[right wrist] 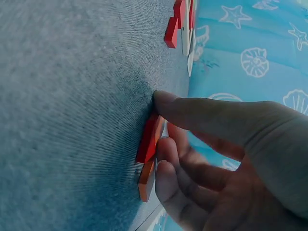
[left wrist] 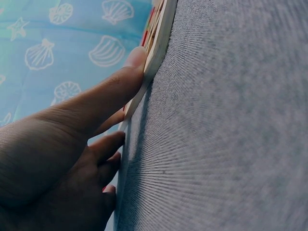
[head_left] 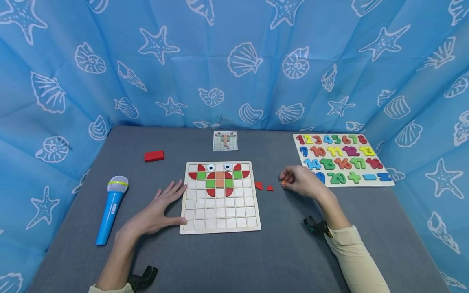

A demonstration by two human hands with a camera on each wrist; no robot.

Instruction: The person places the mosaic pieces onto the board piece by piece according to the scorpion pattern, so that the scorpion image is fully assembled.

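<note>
My left hand (head_left: 161, 209) rests at the left edge of a white wooden grid board (head_left: 220, 226), fingers spread and thumb tip (left wrist: 137, 57) on its rim. Red, green and orange pieces and two eye pieces fill cells in its upper part. Right of the board, my right hand (head_left: 302, 182) pinches low over the cloth with curled fingers. Between its thumb and fingers are a red piece (right wrist: 147, 139) and an orange piece (right wrist: 146, 180), partly covered by each other and the fingers. A red quarter-round piece (head_left: 259, 186) and a red triangle (head_left: 270, 188) lie between board and hand.
Behind the board stands a small pattern card (head_left: 225, 141). A number puzzle board (head_left: 360, 181) lies at the back right, partly behind my right hand. To the left are a red block (head_left: 154, 156) and a blue toy microphone (head_left: 111, 211). A blue curtain (head_left: 205, 65) surrounds the table.
</note>
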